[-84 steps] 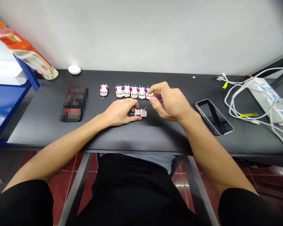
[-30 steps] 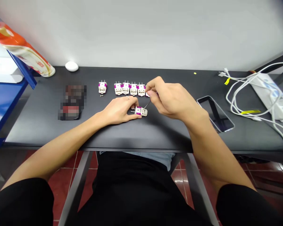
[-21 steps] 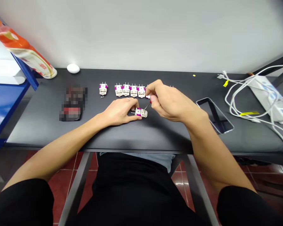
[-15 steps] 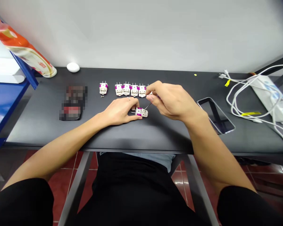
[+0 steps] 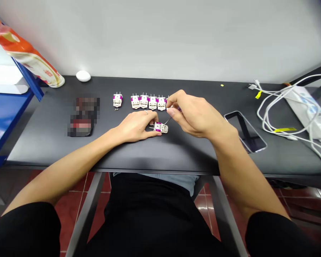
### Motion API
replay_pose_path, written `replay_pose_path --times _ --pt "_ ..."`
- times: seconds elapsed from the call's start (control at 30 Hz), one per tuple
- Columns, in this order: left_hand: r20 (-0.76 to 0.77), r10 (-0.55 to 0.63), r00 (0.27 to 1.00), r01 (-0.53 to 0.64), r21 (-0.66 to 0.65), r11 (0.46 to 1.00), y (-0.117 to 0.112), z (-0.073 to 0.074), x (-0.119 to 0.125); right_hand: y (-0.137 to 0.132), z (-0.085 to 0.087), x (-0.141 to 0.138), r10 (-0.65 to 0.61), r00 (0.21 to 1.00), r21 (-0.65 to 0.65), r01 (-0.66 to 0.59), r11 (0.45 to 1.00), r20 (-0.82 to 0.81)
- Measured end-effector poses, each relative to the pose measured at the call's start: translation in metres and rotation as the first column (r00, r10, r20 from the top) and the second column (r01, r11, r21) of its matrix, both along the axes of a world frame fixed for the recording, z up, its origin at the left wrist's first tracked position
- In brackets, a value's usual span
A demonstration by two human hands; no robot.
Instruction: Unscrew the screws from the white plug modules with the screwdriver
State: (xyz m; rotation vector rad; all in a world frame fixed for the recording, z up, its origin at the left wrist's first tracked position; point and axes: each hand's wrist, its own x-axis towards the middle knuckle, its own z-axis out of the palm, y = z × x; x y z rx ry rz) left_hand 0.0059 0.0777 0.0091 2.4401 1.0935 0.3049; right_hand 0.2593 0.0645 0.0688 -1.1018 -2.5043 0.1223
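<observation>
My left hand (image 5: 136, 125) lies on the dark table (image 5: 160, 150) and pinches a small white and magenta plug part (image 5: 159, 127) flat against it. My right hand (image 5: 195, 115) is closed round a thin screwdriver (image 5: 169, 120), whose metal tip slants down onto the part. Behind the hands stands a row of several like plug parts (image 5: 148, 102), prongs up. One more plug part (image 5: 117, 100) stands apart to the left, with tiny screws (image 5: 116, 109) in front of it.
A phone (image 5: 244, 131) lies screen up to the right. White cables (image 5: 280, 114) and a power strip (image 5: 307, 107) fill the far right. A blurred dark object (image 5: 82, 117) lies at left, a white oval thing (image 5: 83, 76) by the wall, an orange packet (image 5: 24, 53) on blue shelving.
My right hand has kept shifting slightly on the screwdriver, its fingers turning, while the tip stays on the plug part. My left hand has not moved.
</observation>
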Motion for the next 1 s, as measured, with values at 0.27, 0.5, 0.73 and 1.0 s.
replay_pose_path --times 0.27,0.5,0.73,1.0 --pt "-0.018 0.008 1.0 -0.008 -0.008 1.0 -0.0001 0.0008 0.0005 -0.0013 0.0056 -0.0052 0.018 1.0 -0.088 -0.018 0.996 0.008" --pt "-0.006 0.005 1.0 -0.005 -0.002 1.0 0.0005 -0.0008 -0.0001 0.0002 0.0053 -0.0043 0.028 1.0 -0.095 -0.028 0.995 -0.004" --pt "0.001 0.006 1.0 -0.006 -0.021 1.0 -0.0001 -0.0004 -0.0002 0.0017 0.0029 -0.0046 0.004 0.999 -0.035 -0.002 0.999 0.045" --pt "0.006 0.001 1.0 -0.001 -0.013 1.0 -0.0003 -0.0003 -0.0005 0.0032 0.0027 -0.004 0.109 0.987 0.099 -0.121 0.988 0.119"
